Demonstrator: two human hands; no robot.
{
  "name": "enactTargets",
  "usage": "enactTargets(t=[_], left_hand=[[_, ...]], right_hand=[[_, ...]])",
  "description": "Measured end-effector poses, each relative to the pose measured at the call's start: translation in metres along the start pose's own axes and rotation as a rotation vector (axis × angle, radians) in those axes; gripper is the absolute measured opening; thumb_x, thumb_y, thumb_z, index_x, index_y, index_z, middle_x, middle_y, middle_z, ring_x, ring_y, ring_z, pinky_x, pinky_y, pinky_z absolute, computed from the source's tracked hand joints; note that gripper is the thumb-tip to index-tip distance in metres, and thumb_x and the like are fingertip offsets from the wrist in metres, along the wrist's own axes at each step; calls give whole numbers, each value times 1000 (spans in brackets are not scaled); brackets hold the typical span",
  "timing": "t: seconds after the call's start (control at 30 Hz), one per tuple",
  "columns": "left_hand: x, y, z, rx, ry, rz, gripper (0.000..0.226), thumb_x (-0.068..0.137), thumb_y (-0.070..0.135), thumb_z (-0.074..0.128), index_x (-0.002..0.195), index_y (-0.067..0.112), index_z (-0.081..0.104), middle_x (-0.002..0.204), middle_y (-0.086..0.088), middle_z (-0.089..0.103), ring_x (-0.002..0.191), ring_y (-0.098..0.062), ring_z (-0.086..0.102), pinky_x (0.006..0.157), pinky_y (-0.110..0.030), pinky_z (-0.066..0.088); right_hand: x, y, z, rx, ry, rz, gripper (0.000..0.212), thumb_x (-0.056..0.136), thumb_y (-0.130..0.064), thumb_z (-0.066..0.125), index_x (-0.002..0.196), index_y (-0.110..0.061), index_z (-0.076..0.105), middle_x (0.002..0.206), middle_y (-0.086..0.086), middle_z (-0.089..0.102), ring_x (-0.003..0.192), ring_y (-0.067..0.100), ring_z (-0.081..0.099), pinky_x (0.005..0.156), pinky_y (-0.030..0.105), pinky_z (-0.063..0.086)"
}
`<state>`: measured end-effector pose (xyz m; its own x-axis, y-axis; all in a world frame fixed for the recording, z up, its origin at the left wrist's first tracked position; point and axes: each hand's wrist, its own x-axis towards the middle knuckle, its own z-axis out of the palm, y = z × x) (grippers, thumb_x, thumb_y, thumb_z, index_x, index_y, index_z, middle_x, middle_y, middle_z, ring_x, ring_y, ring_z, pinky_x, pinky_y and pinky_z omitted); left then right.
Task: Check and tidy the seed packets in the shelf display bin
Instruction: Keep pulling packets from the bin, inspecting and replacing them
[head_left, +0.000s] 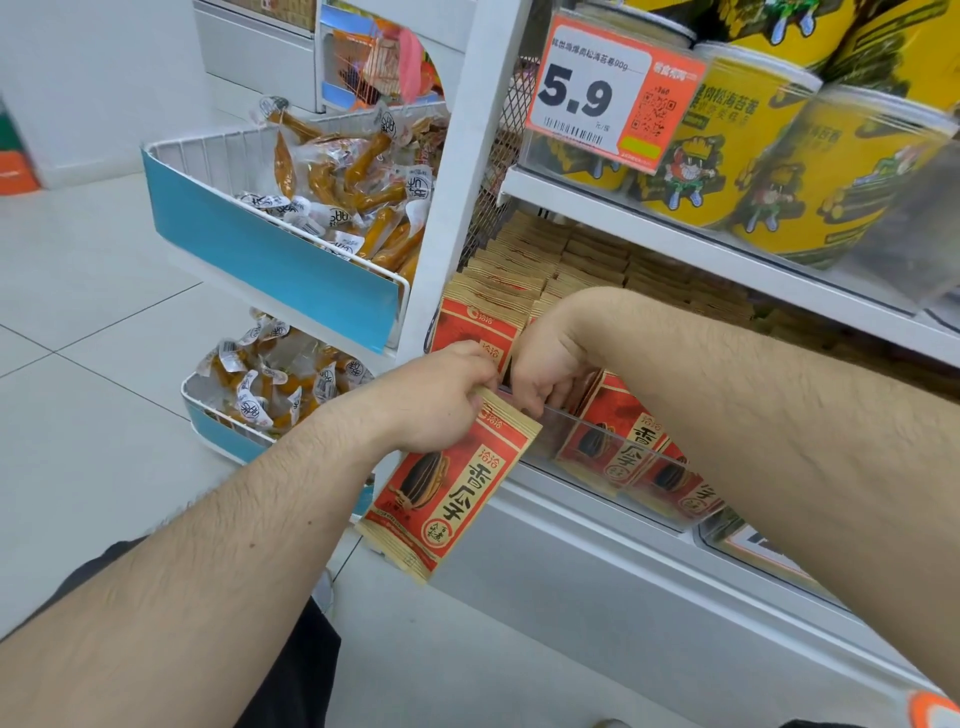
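Note:
A red and tan seed packet (447, 493) hangs outside the bin, in front of the shelf edge, gripped at its top by my left hand (436, 400). My right hand (545, 369) reaches down into the clear-fronted display bin (582, 431), fingers curled among the upright packets there; what they hold is hidden. More seed packets (618, 441) lean against the bin's clear front. Rows of packets (524, 270) stand behind, running back under the shelf above.
Yellow snack tubs (769, 171) sit on the shelf above, behind an orange 5.9 price tag (608, 93). At the left, two wire baskets with blue fronts (270, 260) hold wrapped sausage snacks. White tiled floor (93, 291) spreads to the left.

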<state>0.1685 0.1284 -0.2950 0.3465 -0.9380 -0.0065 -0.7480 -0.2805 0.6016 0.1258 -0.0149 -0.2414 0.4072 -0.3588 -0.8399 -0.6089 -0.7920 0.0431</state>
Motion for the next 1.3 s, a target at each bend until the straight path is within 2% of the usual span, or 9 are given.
enactTargets(t=[0.13,0.23,0.4,0.5,0.63,0.77,0.9,1.03,1.3], left_hand=[[-4,1,-2,-68,22,-66,25,101,16,45,80,30,49,98,12,52,96,-12,54,72,-24,41],[-8,2,-2,-131,-3,-92,23,101,18,46,82,29,53,96,11,58,93,-9,57,68,-20,44],[-8,14,3,-236,-2,-80,24,100,19,52,80,31,56,95,14,59,91,-5,57,68,-20,44],[-8,23,9,-298,29,-65,23,99,17,53,80,29,58,94,10,62,91,-10,59,72,-25,49],[-8,34,19,-424,84,-70,21,98,15,53,82,26,61,90,5,66,89,-13,64,82,-39,56],[-8,42,26,-608,139,-24,25,96,12,56,77,26,63,84,1,66,89,-26,67,85,-50,56],[-8,51,31,-792,219,-5,9,86,18,69,78,16,65,75,0,69,74,-18,69,69,-35,61],[-10,54,29,-1009,255,-37,17,68,25,68,76,11,67,68,-1,71,63,-13,69,55,-21,54],[-12,55,32,-1073,225,-54,12,66,26,68,65,15,73,67,-6,71,57,-16,67,49,-24,53]], right_hand=[[-41,4,-3,-79,301,-107,29,96,-8,52,124,-7,61,95,-1,71,89,8,69,91,33,56],[-72,19,3,-47,557,-247,26,91,-10,58,111,-18,72,95,-7,75,85,3,71,87,32,57],[-83,43,54,427,1135,-412,22,80,-12,58,82,-28,73,75,-7,73,57,2,63,66,28,57],[-67,49,88,599,1297,-409,16,80,-15,65,80,-29,73,70,-12,69,56,0,55,61,24,50],[-46,57,118,788,1284,-376,15,78,-21,70,88,-32,69,77,-15,68,54,1,54,61,24,46],[-43,63,127,973,1080,-394,11,77,-26,80,80,-22,70,73,-5,72,64,11,69,61,38,59],[-47,68,136,1213,982,-577,8,85,-14,72,77,-15,69,68,-2,72,60,12,70,53,26,54],[-49,77,140,1319,976,-625,25,97,-17,56,75,-12,68,46,0,54,36,11,44,39,21,35],[-52,81,140,1453,906,-665,33,98,-16,52,69,-9,65,44,6,51,31,15,37,37,18,26]])
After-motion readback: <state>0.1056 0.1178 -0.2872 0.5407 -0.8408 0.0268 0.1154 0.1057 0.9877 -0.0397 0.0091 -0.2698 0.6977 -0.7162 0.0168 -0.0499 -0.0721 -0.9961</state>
